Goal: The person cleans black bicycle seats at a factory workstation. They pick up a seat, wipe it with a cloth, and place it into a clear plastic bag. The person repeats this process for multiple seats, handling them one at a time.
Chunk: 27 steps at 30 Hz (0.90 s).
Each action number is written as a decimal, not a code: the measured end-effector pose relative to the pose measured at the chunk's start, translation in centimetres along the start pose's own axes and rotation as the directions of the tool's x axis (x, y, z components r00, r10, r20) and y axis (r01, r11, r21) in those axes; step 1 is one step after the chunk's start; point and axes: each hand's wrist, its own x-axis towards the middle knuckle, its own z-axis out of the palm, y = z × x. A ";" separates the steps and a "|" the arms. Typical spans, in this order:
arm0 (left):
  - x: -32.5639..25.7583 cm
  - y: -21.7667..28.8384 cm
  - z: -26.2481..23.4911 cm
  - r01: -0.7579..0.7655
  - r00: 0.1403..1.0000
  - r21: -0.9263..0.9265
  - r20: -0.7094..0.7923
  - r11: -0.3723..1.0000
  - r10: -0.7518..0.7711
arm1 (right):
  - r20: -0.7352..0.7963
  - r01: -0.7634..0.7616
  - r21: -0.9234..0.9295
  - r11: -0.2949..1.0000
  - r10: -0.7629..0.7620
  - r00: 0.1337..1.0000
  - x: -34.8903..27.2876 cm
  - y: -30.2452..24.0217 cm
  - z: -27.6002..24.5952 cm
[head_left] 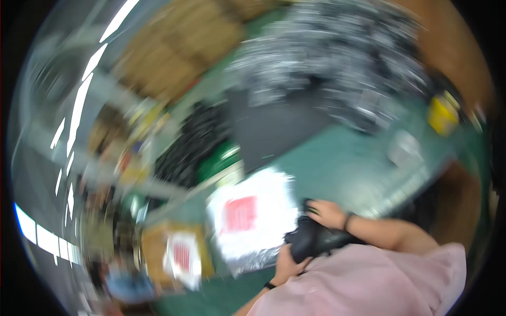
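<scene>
A dark, soft-looking black bundle (pixel 307 238), perhaps folded cloth, is held close against the pink shirt front. My left hand (pixel 286 265) grips its lower left side, thumb and fingers curled round the edge. From the right, my right hand (pixel 327 213) closes on its upper edge, a ring on one finger. Just left of the bundle lies a shiny white plastic bag (pixel 271 231) with a red printed block, on the green tabletop (pixel 353 163). Motion blur hides the exact kind of the black bundle and the finer finger contact.
A heap of clear-wrapped dark packages (pixel 337 47) covers the far table, beside a flat dark grey sheet (pixel 274 126). Black bundles (pixel 192 139) pile up at left. A yellow container (pixel 443 113) stands far right. Another white bag (pixel 182 258) rests on a brown carton (pixel 153 247).
</scene>
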 end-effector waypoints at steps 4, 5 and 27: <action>0.3 -0.1 0.4 -0.109 0.994 -0.184 -0.007 0.977 0.109 | -0.051 0.003 -0.079 0.997 -0.007 0.999 0.0 3.7 2.0; 0.3 -0.5 0.9 -0.130 0.991 -0.166 -0.055 0.977 0.123 | -0.022 -0.019 -0.096 0.995 0.017 1.000 0.6 4.5 2.0; 0.0 -1.0 2.2 -0.231 0.961 -0.242 -0.206 0.942 0.183 | -0.003 0.060 -0.265 0.962 -0.063 0.998 3.0 12.9 0.8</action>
